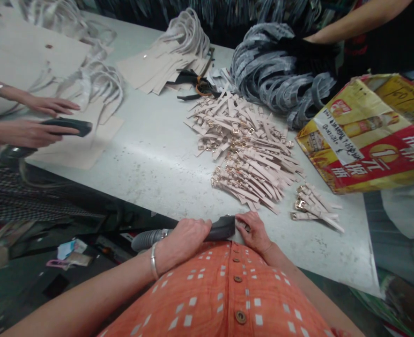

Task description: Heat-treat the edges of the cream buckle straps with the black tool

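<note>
My left hand (189, 236) is wrapped around a black hand-held blower (224, 227) with a grey ribbed hose (149, 239), held low against the table's front edge. Right at its nozzle, the curled fingers of my right hand (254, 231) pinch something small, mostly hidden by the fingers. Beyond my hands lies a large heap of pale buckle straps (245, 145) with gold-coloured buckles. A smaller group of the same straps (314, 208) rests to the right of my right hand.
At left, a co-worker's hands (34, 119) work over pale bag panels (77, 150), one holding a black tool (68, 126). Pale handled pieces (172, 56) and grey looped straps (273, 70) lie at the back. A yellow-red carton (372, 140) stands right, near another person's arm (361, 21).
</note>
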A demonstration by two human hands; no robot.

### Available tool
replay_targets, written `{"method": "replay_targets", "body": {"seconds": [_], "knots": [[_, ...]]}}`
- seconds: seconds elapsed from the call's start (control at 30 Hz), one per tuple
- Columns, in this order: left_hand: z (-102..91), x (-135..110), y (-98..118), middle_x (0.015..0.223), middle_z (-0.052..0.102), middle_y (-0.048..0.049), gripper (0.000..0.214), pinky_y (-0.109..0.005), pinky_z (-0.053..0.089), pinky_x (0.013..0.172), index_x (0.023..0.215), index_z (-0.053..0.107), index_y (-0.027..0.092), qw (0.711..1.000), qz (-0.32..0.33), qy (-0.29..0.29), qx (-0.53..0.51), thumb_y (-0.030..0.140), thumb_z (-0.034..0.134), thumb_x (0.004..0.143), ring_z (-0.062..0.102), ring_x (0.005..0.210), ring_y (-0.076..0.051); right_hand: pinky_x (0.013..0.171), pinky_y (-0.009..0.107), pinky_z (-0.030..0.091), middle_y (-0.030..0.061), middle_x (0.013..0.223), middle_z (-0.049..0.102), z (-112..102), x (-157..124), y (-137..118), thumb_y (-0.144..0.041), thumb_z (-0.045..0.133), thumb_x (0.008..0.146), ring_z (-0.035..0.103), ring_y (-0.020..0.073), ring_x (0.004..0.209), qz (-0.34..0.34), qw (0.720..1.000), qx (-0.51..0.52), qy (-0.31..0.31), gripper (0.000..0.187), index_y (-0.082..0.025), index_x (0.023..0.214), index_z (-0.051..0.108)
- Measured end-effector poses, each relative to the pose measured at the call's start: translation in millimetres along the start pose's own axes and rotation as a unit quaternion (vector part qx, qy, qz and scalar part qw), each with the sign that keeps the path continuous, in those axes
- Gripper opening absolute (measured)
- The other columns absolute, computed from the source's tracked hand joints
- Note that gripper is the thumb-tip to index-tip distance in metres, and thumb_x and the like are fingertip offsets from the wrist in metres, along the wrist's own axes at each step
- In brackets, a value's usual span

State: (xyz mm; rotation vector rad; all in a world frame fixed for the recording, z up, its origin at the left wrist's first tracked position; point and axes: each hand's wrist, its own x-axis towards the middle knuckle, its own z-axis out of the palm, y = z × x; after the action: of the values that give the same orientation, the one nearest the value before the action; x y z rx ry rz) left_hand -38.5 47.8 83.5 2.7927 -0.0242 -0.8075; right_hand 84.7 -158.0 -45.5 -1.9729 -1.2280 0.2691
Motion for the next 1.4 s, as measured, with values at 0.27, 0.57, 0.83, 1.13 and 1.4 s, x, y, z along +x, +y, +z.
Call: {"method": "replay_targets", "body": {"seconds": [0.27,0.57,0.83,1.13,1.4], "knots": [[2.4,-0.2,-16.2,0.094,0.065,-0.0103,0.023,-0.033,0.047,0.070,0.100,0.050,0.018,1.000,-0.017,0.009,-0.010,0.027,0.053,0.079,0.063,0.084,-0.025,0.079,0.038,0.044,0.0066,0.090,0.063,1.4,-1.2,5.3,-0.025,0.055,0.082,0.055,0.0207,0.084,0.006,1.000,0.017,0.009,0.037,-0.021,0.119,0.050],[2.9,-3.1,-8.2,0.089,0.064,-0.0116,0.021,-0.035,0.048,0.066,0.099,0.050,0.017,1.000,-0.027,-0.007,-0.014,0.031,0.042,0.086,0.064,0.079,-0.025,0.077,0.037,0.043,0.0061,0.088,0.063,-0.9,1.0,3.0,-0.027,0.054,0.083,0.055,0.0199,0.082,-0.005,1.000,0.008,0.012,0.035,-0.021,0.117,0.051],[5.3,1.9,-15.4,0.086,0.066,-0.0094,0.020,-0.032,0.046,0.070,0.096,0.054,0.018,0.999,-0.034,0.007,-0.029,0.029,0.047,0.081,0.063,0.082,-0.024,0.080,0.040,0.042,0.0075,0.093,0.062,-0.8,1.2,3.0,-0.023,0.054,0.080,0.053,0.0217,0.086,-0.011,1.000,-0.001,-0.002,0.041,-0.020,0.120,0.049],[12.2,-8.9,-26.0,0.086,0.066,-0.0079,0.017,-0.029,0.044,0.065,0.094,0.052,0.020,0.995,-0.089,0.016,-0.031,0.026,0.046,0.080,0.063,0.078,-0.022,0.080,0.040,0.043,0.0074,0.096,0.063,1.8,-2.1,4.6,-0.023,0.056,0.077,0.054,0.0217,0.086,-0.002,1.000,0.002,0.005,0.039,-0.020,0.116,0.052],[13.6,-3.5,-9.1,0.085,0.067,-0.0086,0.020,-0.030,0.044,0.066,0.093,0.054,0.019,0.997,-0.062,0.017,-0.051,0.034,0.044,0.083,0.063,0.080,-0.023,0.081,0.039,0.042,0.0082,0.095,0.064,3.2,-1.2,5.9,-0.024,0.056,0.079,0.054,0.0215,0.087,0.002,1.000,0.001,0.017,0.037,-0.020,0.115,0.054]]}}
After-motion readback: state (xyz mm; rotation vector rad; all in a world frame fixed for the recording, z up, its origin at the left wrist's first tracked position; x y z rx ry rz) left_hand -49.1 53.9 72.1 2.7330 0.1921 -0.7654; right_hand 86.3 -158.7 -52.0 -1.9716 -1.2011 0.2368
